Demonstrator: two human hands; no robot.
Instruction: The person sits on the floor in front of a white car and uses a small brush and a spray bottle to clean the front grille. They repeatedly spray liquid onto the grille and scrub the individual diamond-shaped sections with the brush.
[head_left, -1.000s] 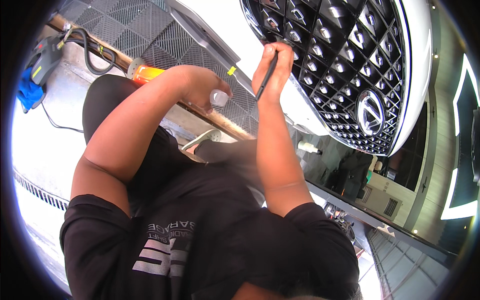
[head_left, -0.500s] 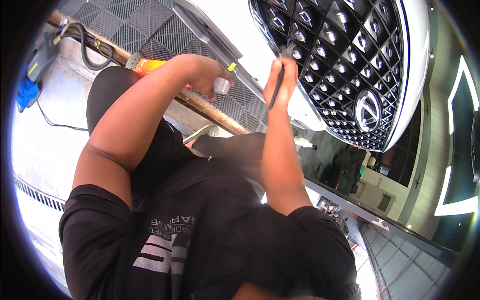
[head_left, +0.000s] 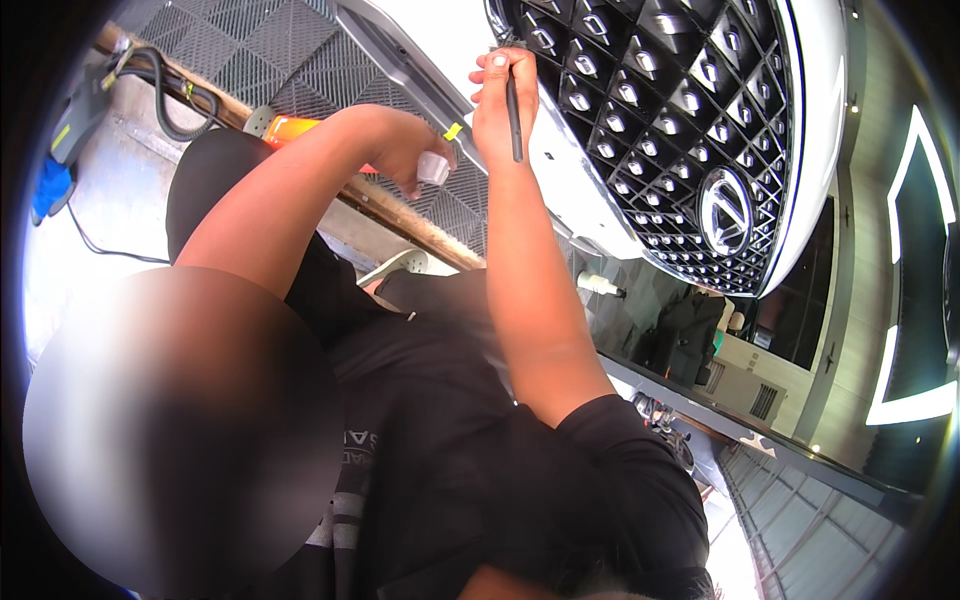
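Observation:
My right hand (head_left: 506, 100) grips a slim brush (head_left: 515, 130) by its dark handle. Its bristles are at the left edge of a car's black grille (head_left: 655, 110), which carries many small chrome accents and a round chrome emblem (head_left: 727, 212). White body panels (head_left: 575, 200) surround the grille. To the left, my left hand (head_left: 400, 152) is closed around a small translucent plastic cup (head_left: 433, 168), held below the car's edge; what it contains cannot be made out. A bit of yellow tape (head_left: 453, 131) shows just above that hand.
An orange container (head_left: 290, 130) lies behind my left forearm. At far left are a grey machine (head_left: 85, 115), a black hose (head_left: 180, 122) and a blue cloth (head_left: 52, 188). A white bottle (head_left: 598, 285) stands right of my right forearm. Grey grid matting (head_left: 290, 50) covers the floor ahead.
My right hand has moved left and farther away with the brush, from over the grille to its left edge. My left hand with the cup has shifted slightly left.

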